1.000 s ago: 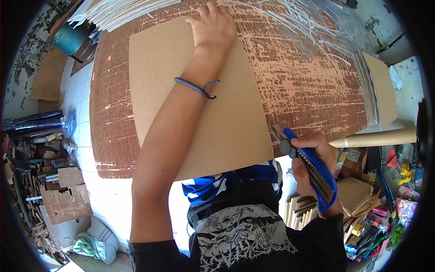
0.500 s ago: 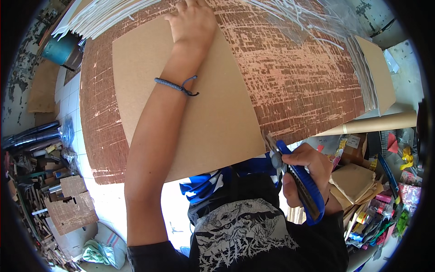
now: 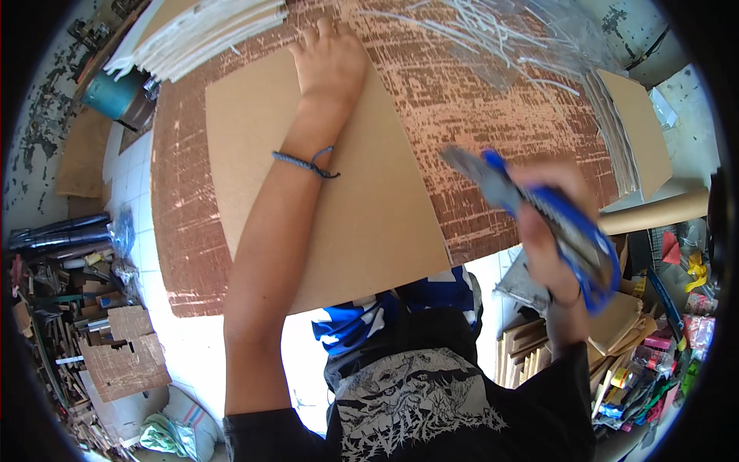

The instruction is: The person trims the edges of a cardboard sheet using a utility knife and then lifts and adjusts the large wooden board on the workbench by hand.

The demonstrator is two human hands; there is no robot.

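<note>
A brown cardboard sheet [image 3: 369, 192] lies flat on the scored wooden worktop [image 3: 185, 169]. Across its far end, my left hand [image 3: 332, 65] presses down with fingers stretched out, some tips reaching past the sheet's edge. My right hand [image 3: 554, 223] grips a blue utility knife [image 3: 573, 235], smeared by motion. Its blade is out and points up and to the left, held above the worktop to the right of the sheet. A narrow strip runs along the sheet's right edge near its front corner.
White strips [image 3: 493, 31] and clear plastic [image 3: 570, 42] lie at the far right. Stacked white-edged boards [image 3: 208, 35] sit at the far left, more boards [image 3: 635, 138] at the right edge. A brown roll [image 3: 654, 212] and clutter [image 3: 662, 354] are at the right; scrap [image 3: 115, 339] lies left.
My right hand has lifted the utility knife from the sheet's near right corner, moving up and to the right. My left hand stays on the sheet; the whole view has shifted slightly.
</note>
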